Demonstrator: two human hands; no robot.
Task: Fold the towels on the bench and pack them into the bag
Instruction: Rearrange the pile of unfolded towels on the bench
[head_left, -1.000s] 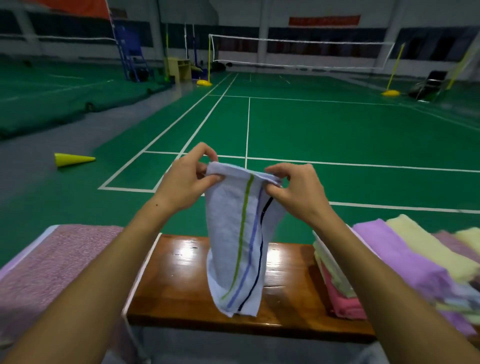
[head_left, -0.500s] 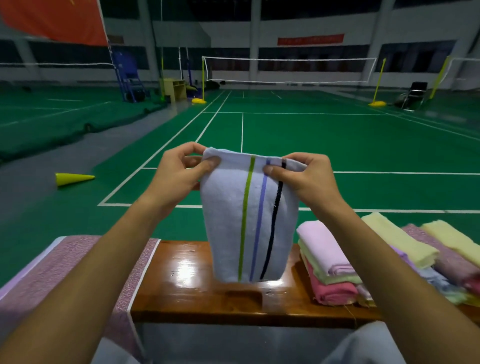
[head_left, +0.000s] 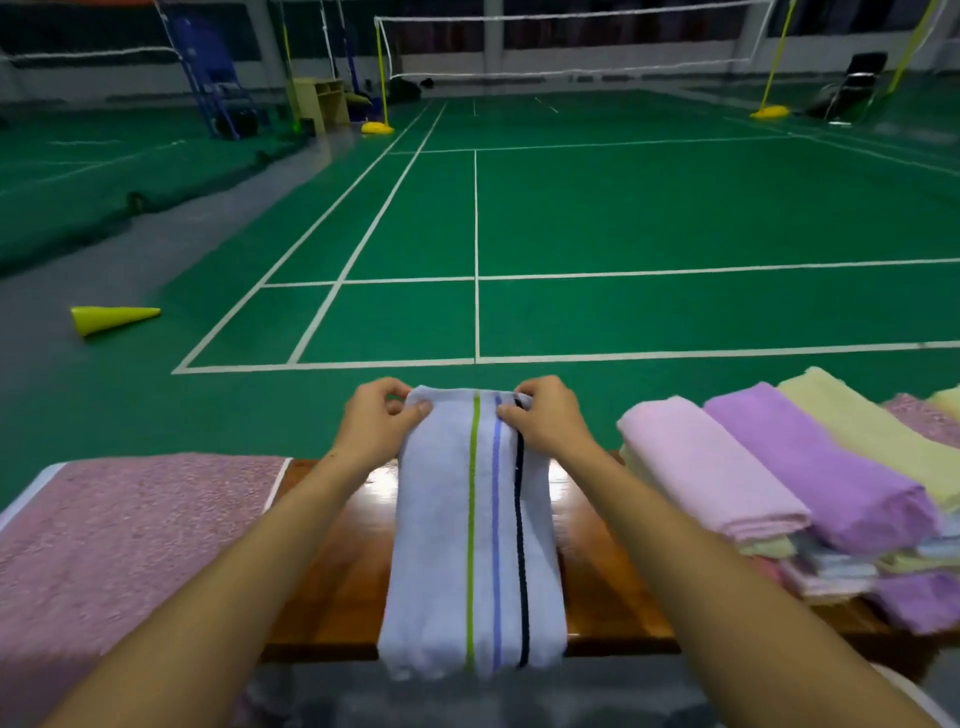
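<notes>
A white towel (head_left: 441, 545) with green, blue and black stripes lies lengthwise across the glossy wooden bench (head_left: 337, 587), its near end hanging just over the front edge. My left hand (head_left: 376, 418) pinches its far left corner. My right hand (head_left: 548, 415) pinches the far right corner. On the right of the bench sits a heap of towels (head_left: 810, 493) in pink, purple and pale yellow. No bag is in view.
A pink speckled cloth (head_left: 119, 535) covers the left end of the bench. Beyond the bench stretches a green badminton court with white lines. A yellow cone (head_left: 111, 318) lies on its side on the grey floor at left.
Both hands have lowered the striped towel from hanging in the air to lying flat along the bench. The view has tilted downward.
</notes>
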